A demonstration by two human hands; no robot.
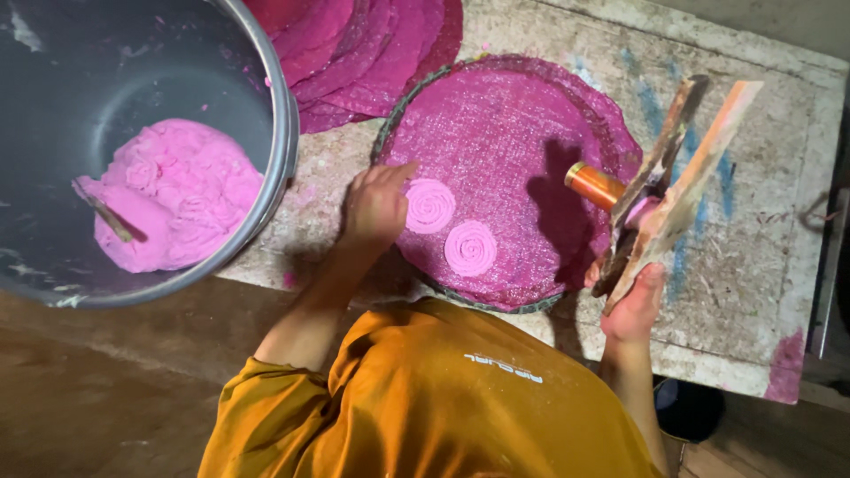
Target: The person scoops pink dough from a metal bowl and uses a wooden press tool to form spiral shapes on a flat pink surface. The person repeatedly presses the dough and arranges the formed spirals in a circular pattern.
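head view, stained worktable (pixel 761 292), pink woven tray (pixel 513 124), brown floor (pixel 106 389)

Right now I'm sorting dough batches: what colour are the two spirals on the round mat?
Light pink spirals, paler than the magenta mat; seen in the head view.

Dough (pixel 177 190) in grey bucket (pixel 282 133): pale pink. Two spirals (pixel 450 228): pale pink, coiled. Round woven tray (pixel 505 150): magenta, fine mesh pattern. Press (pixel 673 190): brown wood, orange-copper cylinder. Worktop (pixel 753 265): off-white, blue and pink smears. Sleeve (pixel 425 398): mustard orange.
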